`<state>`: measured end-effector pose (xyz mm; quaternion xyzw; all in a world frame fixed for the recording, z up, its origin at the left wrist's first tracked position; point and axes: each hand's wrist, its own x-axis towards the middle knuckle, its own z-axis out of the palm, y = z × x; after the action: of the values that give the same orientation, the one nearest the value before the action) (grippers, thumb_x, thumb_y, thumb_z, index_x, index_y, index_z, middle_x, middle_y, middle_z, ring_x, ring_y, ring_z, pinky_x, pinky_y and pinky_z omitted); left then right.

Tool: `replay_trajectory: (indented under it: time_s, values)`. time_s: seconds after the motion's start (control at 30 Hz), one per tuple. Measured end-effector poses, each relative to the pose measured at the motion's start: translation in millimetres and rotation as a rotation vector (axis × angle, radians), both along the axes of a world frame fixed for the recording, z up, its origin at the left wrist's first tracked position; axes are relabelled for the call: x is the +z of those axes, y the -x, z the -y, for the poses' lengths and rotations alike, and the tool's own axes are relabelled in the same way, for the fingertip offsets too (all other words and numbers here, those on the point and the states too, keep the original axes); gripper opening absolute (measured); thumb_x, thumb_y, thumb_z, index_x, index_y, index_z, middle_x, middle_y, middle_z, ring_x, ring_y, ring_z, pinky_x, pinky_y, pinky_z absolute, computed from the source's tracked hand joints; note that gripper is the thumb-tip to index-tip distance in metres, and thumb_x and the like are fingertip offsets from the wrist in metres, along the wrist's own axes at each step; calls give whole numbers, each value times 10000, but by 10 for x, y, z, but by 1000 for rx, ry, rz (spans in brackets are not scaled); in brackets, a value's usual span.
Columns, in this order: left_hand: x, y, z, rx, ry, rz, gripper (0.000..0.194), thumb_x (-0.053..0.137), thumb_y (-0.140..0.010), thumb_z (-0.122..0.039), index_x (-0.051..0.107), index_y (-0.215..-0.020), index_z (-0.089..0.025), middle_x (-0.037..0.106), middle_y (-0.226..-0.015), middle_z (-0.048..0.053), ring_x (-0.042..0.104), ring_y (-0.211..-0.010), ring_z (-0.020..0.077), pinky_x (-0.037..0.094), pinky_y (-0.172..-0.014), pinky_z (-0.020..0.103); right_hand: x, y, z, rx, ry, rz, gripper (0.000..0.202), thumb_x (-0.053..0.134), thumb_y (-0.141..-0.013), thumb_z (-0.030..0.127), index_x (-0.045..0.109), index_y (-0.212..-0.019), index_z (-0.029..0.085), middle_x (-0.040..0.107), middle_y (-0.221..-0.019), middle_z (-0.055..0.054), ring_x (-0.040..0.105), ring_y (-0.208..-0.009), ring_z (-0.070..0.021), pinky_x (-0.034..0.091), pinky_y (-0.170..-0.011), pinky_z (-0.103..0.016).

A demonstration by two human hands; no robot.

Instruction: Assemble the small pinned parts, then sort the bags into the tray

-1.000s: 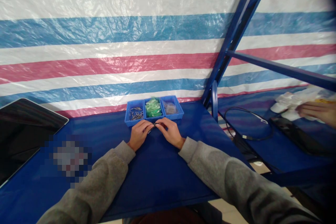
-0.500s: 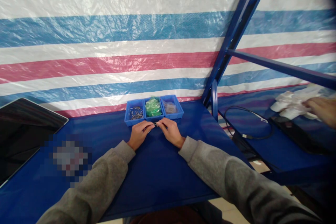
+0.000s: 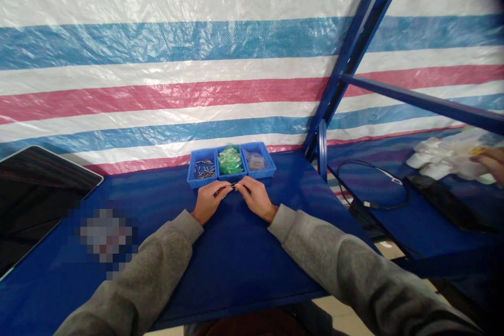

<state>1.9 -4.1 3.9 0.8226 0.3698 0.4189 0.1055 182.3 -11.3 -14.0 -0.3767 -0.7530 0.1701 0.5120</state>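
My left hand (image 3: 210,200) and my right hand (image 3: 255,197) meet fingertip to fingertip just in front of three blue bins. Both are closed in a pinch on a small dark, thin piece (image 3: 234,185) between them; its exact kind is too small to make out. The left bin (image 3: 191,181) holds several slim metal rods (image 3: 205,171). Crumpled green plastic pieces (image 3: 230,160) fill the middle bin. In the right bin (image 3: 263,174) lie thin, clear plastic bits (image 3: 255,160).
A dark-screened panel (image 3: 35,205) and a pixelated patch (image 3: 106,233) are on the left of the blue table (image 3: 236,273). Blue metal posts (image 3: 346,63) rise on the right. Beyond, another person's hand (image 3: 492,163) touches white bundles (image 3: 437,160) near a black cable (image 3: 370,207).
My hands stay in nearly the same place, with the fingertips shifting slightly around the small dark piece. The other person's hand has moved rightward at the white bundles.
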Motion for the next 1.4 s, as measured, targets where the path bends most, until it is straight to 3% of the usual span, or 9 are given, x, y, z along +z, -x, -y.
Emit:
replay_trajectory:
  time_s: [0.3,0.43,0.7,0.93,1.17,1.4]
  values:
    - [3,-6,10,-6,-70,46,159,564,-854,-293,651,-879,-162,657,-780,33,573,-635,111,484,-635,236,38,6,13,-14,-5,-51,212,450,-921,291,629,-870,190,612,-816,-46,569,-760,-155,447,-728,-263]
    - [14,-8,19,-16,-71,61,126,577,-846,-266,642,-875,-161,648,-791,35,568,-649,113,487,-635,239,2,12,-18,-9,9,4,199,474,-908,288,631,-835,191,591,-766,-39,556,-721,-157,442,-689,-262]
    - [-4,-16,-8,8,-42,78,127,535,-869,-261,597,-901,-156,645,-1016,80,621,-845,147,519,-724,265,8,2,-22,-93,29,-6,204,458,-911,276,619,-825,187,596,-774,-38,552,-706,-153,430,-685,-260]
    - [-115,10,-39,33,-8,-61,145,535,-874,-292,618,-892,-173,676,-802,20,637,-715,134,508,-695,248,34,-4,4,-99,31,-44,224,442,-915,300,626,-859,184,604,-789,-44,552,-722,-157,437,-699,-266]
    - [-83,24,-45,-105,-111,-28,227,449,-916,-235,650,-1007,-184,682,-939,59,633,-860,150,516,-788,284,41,-11,14,-129,31,-71,247,428,-920,308,632,-863,181,598,-775,-46,549,-721,-158,441,-707,-271]
    - [-85,4,-45,5,-68,10,226,479,-904,-286,632,-1033,-180,706,-875,39,664,-786,145,528,-781,265,31,-17,14,-62,29,-60,225,458,-907,323,640,-908,190,603,-796,-51,547,-707,-159,451,-689,-281]
